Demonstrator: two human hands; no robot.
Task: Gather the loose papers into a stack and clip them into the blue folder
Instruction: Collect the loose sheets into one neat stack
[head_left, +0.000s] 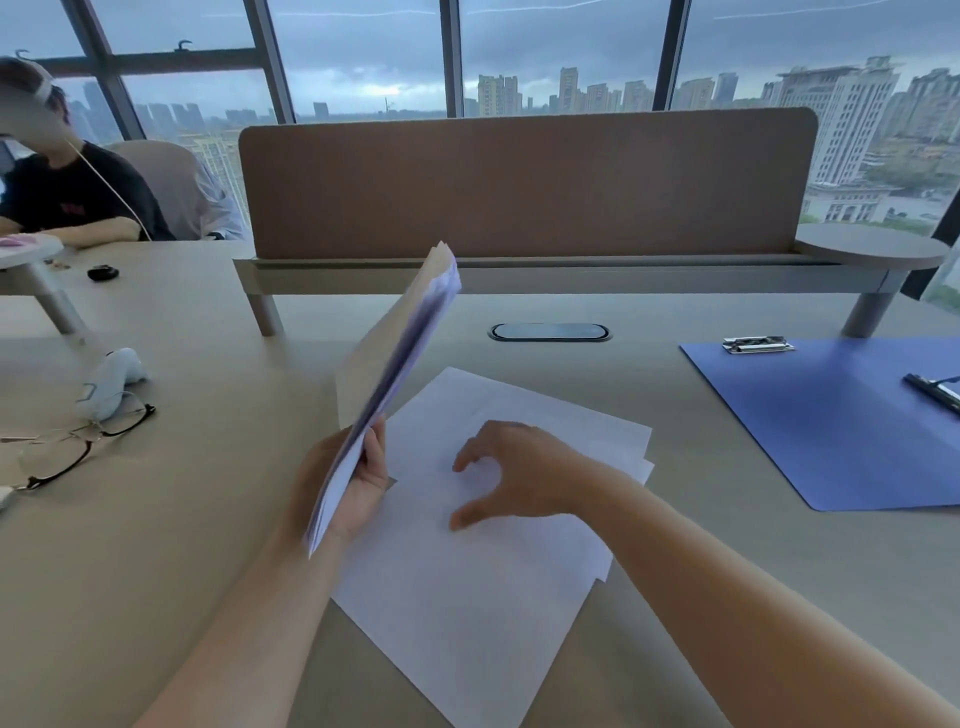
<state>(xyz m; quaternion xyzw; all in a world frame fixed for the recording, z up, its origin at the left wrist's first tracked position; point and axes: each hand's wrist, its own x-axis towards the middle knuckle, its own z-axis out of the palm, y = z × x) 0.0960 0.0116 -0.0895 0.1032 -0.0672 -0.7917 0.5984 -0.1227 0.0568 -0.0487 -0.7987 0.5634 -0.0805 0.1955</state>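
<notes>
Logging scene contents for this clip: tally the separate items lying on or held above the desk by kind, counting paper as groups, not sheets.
Paper groups: 2, the held stack in the left hand and the loose sheets under the right hand
Blue folder: 1
Eyeglasses: 1
Small black object: 1
White object: 1
Total: 6

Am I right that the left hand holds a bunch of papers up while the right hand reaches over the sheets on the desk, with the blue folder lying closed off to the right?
Not quite: the blue folder lies open, its clips showing, as the head view shows. The left hand does hold papers up, and the right hand reaches over the sheets.
</notes>
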